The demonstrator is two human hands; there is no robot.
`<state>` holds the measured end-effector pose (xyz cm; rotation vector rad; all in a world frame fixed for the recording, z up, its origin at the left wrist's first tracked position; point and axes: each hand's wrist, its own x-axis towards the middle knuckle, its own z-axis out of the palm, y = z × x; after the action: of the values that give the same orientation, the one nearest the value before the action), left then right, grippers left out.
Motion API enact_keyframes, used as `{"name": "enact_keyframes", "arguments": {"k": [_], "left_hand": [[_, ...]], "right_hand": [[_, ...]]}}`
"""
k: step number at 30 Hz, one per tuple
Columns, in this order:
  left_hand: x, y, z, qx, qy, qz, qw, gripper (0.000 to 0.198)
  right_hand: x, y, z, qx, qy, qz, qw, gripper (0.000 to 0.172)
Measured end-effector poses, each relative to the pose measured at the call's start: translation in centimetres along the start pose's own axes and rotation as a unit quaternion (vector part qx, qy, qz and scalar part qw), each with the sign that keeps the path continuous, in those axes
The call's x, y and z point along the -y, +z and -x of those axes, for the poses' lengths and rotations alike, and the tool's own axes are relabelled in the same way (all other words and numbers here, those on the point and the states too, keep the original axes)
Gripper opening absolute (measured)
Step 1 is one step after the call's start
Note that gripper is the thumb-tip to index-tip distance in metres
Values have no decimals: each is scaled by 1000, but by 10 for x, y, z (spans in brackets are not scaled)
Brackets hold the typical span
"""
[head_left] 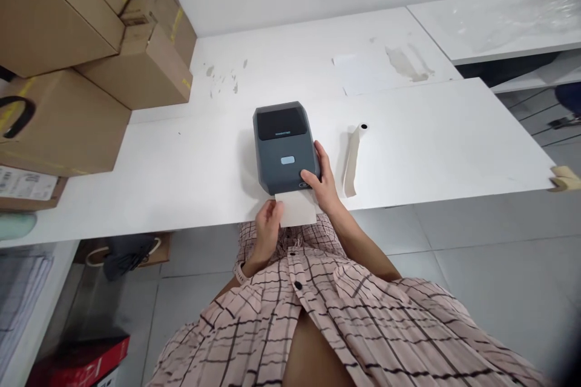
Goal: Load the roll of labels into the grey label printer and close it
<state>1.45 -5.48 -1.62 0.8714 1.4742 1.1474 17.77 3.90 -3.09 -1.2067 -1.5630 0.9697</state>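
A dark grey label printer (284, 146) sits near the front edge of a white table (431, 145). A white paper label (297, 208) sticks out of its front slot, past the table edge. My left hand (267, 227) pinches the left edge of that label. My right hand (323, 178) rests against the printer's front right corner, fingers curled on its side. A partly unrolled strip of backing paper with a small core (353, 154) lies just right of the printer.
Stacked cardboard boxes (82, 54) fill the table's left end. A second white surface (499, 18) stands at the back right. Under the table on the left are a bag (127, 251) and a red box (86, 363). Grey tiled floor lies to the right.
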Motion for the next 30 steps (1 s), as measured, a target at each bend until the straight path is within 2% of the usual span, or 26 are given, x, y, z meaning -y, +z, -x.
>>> {"name": "enact_keyframes", "arguments": {"k": [2, 4, 7, 9, 11, 13, 16, 18, 20, 22, 24, 27, 28, 30], "left_hand": [[-7, 4, 1, 96, -72, 29, 992, 48], [-17, 6, 0, 125, -107, 61, 984, 51], [-24, 2, -2, 135, -103, 61, 984, 48], [-21, -7, -2, 152, -87, 32, 984, 44], [-17, -18, -4, 161, -56, -1, 985, 48], [-17, -31, -7, 138, -10, -24, 990, 50], [-24, -46, -17, 38, 66, -37, 996, 41], [-30, -47, -25, -44, 116, -50, 991, 33], [-34, -42, -34, -94, 169, -64, 979, 27], [-35, -32, -41, -85, 205, -59, 973, 43], [-33, -20, -45, -38, 205, -37, 977, 62], [-28, -8, -49, 7, 174, -17, 985, 71], [-26, -5, -50, 10, 171, -12, 985, 72], [-22, -1, -53, 8, 176, 10, 984, 73]], "right_hand": [[-2, 2, 0, 0, -9, 32, 999, 86], [-2, 3, 1, -2, -17, 48, 999, 85], [10, 1, 3, -35, -38, 73, 996, 82], [23, -4, 4, -63, -69, 134, 987, 76], [39, -10, 4, -51, -115, 217, 968, 71], [52, -13, 3, -3, -162, 279, 946, 67], [66, -9, -1, 53, -187, 323, 926, 56], [74, -3, -6, 75, -188, 342, 918, 45], [79, -1, -11, 92, -202, 345, 912, 38], [78, -3, -14, 81, -221, 306, 922, 33], [71, -9, -12, 16, -210, 215, 954, 33], [50, -16, -1, -117, -105, 37, 987, 44], [43, -17, 4, -138, -59, -11, 989, 47], [33, -15, 10, -134, 6, -80, 988, 51]]}}
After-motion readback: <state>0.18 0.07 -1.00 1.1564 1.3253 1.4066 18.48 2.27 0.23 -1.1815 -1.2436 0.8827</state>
